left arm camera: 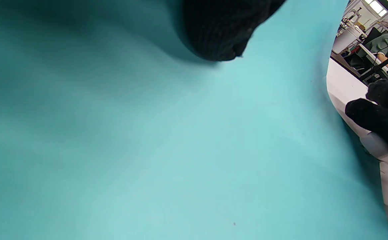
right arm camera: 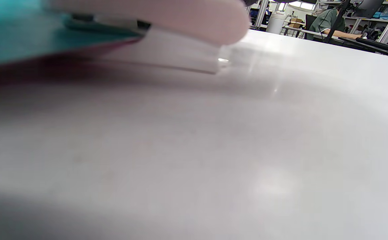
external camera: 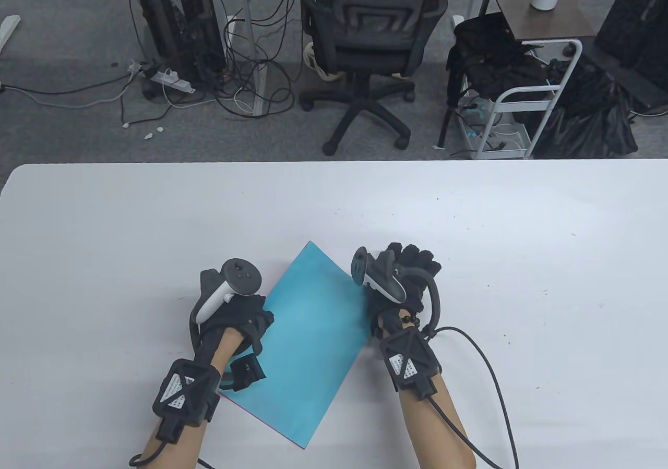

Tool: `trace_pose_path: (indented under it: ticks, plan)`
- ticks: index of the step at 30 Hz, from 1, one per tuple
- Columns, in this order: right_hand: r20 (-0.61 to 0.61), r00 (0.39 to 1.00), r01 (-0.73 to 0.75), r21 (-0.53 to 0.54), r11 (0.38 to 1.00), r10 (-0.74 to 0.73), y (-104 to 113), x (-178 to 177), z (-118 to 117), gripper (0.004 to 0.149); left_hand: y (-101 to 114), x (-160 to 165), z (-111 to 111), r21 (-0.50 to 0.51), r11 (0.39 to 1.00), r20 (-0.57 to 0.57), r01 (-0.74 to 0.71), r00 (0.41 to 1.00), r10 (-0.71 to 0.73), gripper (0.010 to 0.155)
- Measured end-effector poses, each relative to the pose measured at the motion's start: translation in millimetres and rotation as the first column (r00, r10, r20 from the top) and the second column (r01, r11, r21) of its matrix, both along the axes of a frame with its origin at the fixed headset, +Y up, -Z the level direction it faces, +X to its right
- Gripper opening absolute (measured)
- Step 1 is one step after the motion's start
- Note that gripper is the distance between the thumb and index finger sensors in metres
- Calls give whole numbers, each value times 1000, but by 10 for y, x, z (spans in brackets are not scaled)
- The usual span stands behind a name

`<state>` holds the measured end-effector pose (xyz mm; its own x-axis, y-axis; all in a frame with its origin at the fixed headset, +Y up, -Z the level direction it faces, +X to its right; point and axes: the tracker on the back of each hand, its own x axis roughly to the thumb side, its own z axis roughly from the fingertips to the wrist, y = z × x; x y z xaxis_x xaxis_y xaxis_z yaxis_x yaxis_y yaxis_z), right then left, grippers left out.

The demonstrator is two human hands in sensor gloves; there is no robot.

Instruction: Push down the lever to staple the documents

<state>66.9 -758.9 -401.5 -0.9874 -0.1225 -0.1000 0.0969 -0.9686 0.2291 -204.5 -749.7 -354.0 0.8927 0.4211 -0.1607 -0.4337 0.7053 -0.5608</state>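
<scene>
A stack of teal documents (external camera: 313, 333) lies at an angle on the white table (external camera: 522, 260). My left hand (external camera: 235, 323) rests on the stack's left edge. In the left wrist view one gloved fingertip (left arm camera: 217, 30) touches the teal sheet (left arm camera: 180, 150). My right hand (external camera: 409, 276) is curled over the stack's upper right edge and hides the stapler from above. In the right wrist view the pale stapler (right arm camera: 167, 20) lies on the table with the edge of the teal documents (right arm camera: 14, 36) inside its mouth. My right fingers (left arm camera: 380, 113) press on it.
The right glove's black cable (external camera: 485, 354) trails over the table towards the front edge. An office chair (external camera: 365, 46), cables and a cart stand beyond the table's far edge.
</scene>
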Motion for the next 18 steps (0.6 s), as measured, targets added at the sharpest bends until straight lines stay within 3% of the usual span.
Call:
trace_pose_path:
  ticks: [18]
  plan:
    - [2, 1000, 19, -10, 1000, -19, -14, 15, -15, 81, -3, 5, 1, 6, 1000, 0, 12, 1000, -12, 41]
